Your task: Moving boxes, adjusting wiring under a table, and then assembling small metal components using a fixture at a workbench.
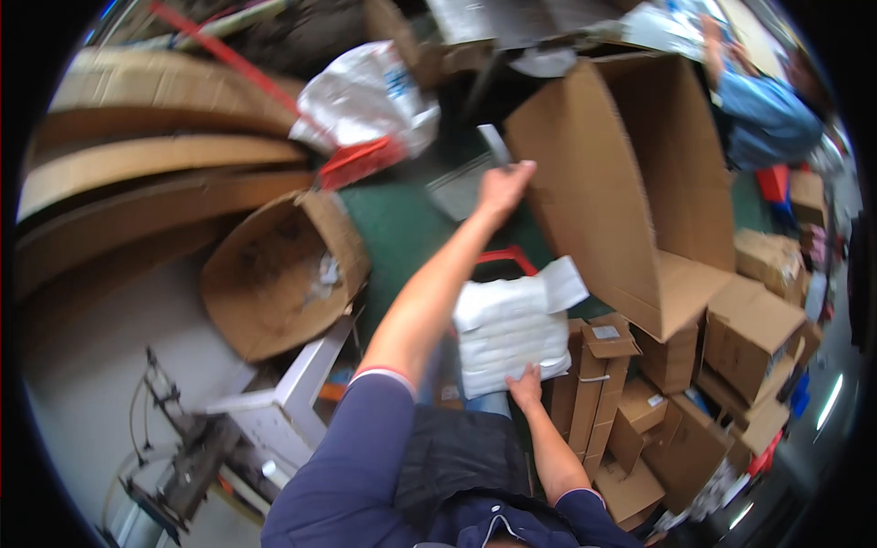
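One white bundle (pixel 512 333), ctr frame, prob. light/soft, best held by sides; L hand (pixel 504 190) grasps pale strip (pixel 493 143), R hand (pixel 526 389) grip unclear.

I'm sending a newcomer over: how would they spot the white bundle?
Find the big open brown carton, upper right. Just left of its lower end, touched by the right hand, is the white bundle. Ribbed rows set it apart from the crumpled white bag farther up.

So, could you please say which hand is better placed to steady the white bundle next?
The right hand, I'd say: it rests against the near edge of the white bundle, while the left hand is stretched beyond, beside the open carton, apparently holding a blurred pale strip.
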The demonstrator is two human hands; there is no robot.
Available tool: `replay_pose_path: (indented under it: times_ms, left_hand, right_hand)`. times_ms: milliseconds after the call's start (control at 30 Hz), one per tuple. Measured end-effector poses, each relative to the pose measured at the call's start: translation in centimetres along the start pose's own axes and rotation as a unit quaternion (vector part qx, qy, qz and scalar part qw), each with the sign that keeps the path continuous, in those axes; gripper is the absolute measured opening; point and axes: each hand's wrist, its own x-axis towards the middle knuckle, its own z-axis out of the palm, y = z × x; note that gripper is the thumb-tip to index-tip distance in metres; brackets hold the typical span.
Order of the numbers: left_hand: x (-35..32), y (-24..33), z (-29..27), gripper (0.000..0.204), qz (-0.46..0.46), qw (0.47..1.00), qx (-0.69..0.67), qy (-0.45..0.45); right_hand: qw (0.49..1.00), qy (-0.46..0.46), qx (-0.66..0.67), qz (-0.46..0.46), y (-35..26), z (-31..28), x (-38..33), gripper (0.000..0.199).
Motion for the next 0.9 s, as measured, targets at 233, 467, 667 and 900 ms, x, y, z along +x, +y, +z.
replay_pose_path:
  times_ms: [233, 467, 667, 900]
  left_hand:
    - [-8.0, -4.0, -5.4, 0.054, 0.223, 0.959, 0.167, 0.059]
    - [-13.8, -22.4, -30.7, 0.078, -0.01, 0.833, 0.383, 0.4]
    - [-10.8, -27.7, -36.3, 0.078, -0.12, 0.888, 0.354, 0.267]
    - [-9.2, -28.9, -36.2, 0.038, -0.189, 0.818, 0.482, 0.25]
  right_hand:
    - [0.937, 0.225, -0.014, -0.267, -4.1, -2.6, 1.1, 0.078]
    - [0.881, 0.199, -0.151, -0.401, -14.0, -6.6, 4.6, 0.092]
    - [0.889, 0.175, -0.237, -0.351, -15.0, -8.7, 7.9, 0.107]
    - [0.933, 0.179, -0.17, -0.261, -2.8, -8.6, 9.4, 0.103]
